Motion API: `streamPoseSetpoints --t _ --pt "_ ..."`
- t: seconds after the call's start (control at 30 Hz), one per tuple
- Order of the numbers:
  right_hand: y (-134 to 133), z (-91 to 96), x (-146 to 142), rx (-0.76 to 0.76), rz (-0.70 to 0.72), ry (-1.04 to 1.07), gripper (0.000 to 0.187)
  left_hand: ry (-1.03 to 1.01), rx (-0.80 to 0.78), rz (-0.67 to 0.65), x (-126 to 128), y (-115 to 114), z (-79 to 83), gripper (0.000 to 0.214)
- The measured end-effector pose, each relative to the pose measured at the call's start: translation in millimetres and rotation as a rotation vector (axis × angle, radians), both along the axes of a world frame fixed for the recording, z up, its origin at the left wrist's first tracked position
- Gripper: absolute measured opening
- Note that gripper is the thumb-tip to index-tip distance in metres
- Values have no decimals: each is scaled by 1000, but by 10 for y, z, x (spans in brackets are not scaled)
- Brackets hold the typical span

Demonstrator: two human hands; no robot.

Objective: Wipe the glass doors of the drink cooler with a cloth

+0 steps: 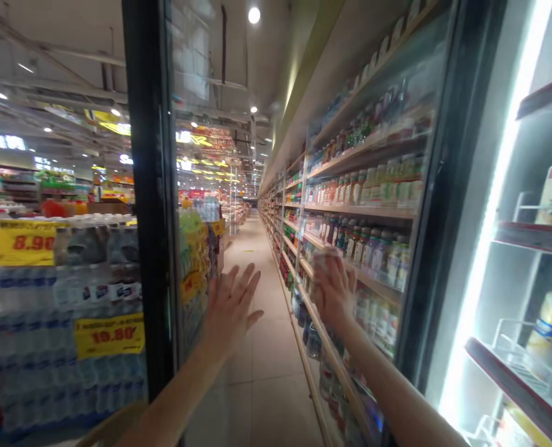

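Observation:
A glass cooler door with a dark frame stands swung out in front of me, and the aisle shows through it. My left hand lies against the pane with its fingers spread, holding nothing. To its right, my right hand presses a crumpled pale cloth to the glass. That hand is smeared by motion, so the cloth's outline is partly blurred and partly covered by the fingers.
On the right is the lit cooler, its shelves carrying cans and bottles. Bottle-filled shelves line the aisle beyond the pane. Stacked packs of bottled water with yellow price signs stand at left. The tiled floor runs down the aisle.

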State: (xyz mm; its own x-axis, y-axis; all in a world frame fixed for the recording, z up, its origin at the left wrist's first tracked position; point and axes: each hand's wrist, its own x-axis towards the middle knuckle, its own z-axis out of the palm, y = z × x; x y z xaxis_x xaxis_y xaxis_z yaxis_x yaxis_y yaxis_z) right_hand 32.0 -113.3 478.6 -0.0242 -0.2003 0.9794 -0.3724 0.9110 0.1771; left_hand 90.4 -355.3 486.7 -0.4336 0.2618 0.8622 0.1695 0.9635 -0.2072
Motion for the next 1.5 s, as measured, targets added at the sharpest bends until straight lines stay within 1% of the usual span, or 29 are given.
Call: streamPoseSetpoints --t 0.07,0.1,0.13,0.17,0.27,0.3,0.33,0.4,0.47,0.5,0.53,0.57,0.67,0.73,0.8,0.83,0.93,1.0,1.03,1.07,1.13,1.17,1.2,1.23,1.33,1.37,1.4,1.43,1.5 --pt "102 99 -33 -264 -78 25 47 -1 35 25 3 -55 30 77" --pt "89 115 -26 -317 -95 24 47 4 47 40 1 -71 37 78" --pt "25 101 -1 -293 -89 15 46 10 53 51 -2 -81 39 78" --pt "-77 59 38 -200 -62 0 44 15 51 58 -7 -84 37 78" --pt "-397 -126 152 173 67 -40 39 22 36 70 -18 -77 22 77" --pt "-432 -163 162 230 95 -40 38 24 34 76 -17 -75 19 77" --pt "-410 -171 151 232 102 -36 39 22 34 82 -13 -73 16 77" --pt "-236 -98 76 91 58 -17 41 3 30 89 1 -72 15 79" --pt "-35 43 -17 -158 -26 17 44 -18 30 94 17 -66 26 79" --pt "15 107 -45 -255 -62 26 45 -24 32 96 23 -58 40 78" --pt "13 153 -55 -291 -82 26 45 -22 35 96 26 -46 64 77" --pt "-39 173 -46 -258 -80 16 44 -13 42 97 27 -29 99 74" --pt "-333 110 18 47 -7 -40 41 30 62 92 5 46 264 72" --pt "-392 56 19 140 18 -40 42 40 55 74 -24 97 381 78" --pt "-202 68 -33 56 -12 -9 45 35 33 56 -57 130 455 85" --pt "-32 101 -73 -29 -40 0 46 33 25 54 -72 136 469 87" --pt "479 234 -181 -391 -130 9 48 37 22 57 -101 126 451 89" --pt "597 266 -195 -523 -158 21 50 39 22 51 -116 109 425 88" --pt "574 254 -183 -489 -153 28 50 42 22 45 -125 101 416 87" --pt "517 226 -162 -373 -132 28 48 46 24 40 -133 93 411 86" --pt "412 159 -119 -30 -69 3 45 51 24 36 -148 82 411 86" --pt "416 137 -109 101 -48 -13 43 50 23 38 -151 80 416 86" --pt "477 130 -111 156 -46 -27 42 47 24 43 -152 81 421 87" --pt "593 140 -125 104 -70 -30 42 41 23 50 -151 83 426 87" --pt "1051 226 -204 -359 -199 19 48 24 12 70 -146 96 435 89" --pt "1143 246 -221 -476 -225 38 49 23 9 75 -148 100 435 89" --pt "1165 248 -224 -528 -235 50 49 24 6 79 -153 102 433 89" --pt "1113 231 -212 -506 -232 50 49 28 6 81 -160 103 429 88" --pt "837 153 -159 -288 -189 14 45 37 13 77 -176 100 424 88"
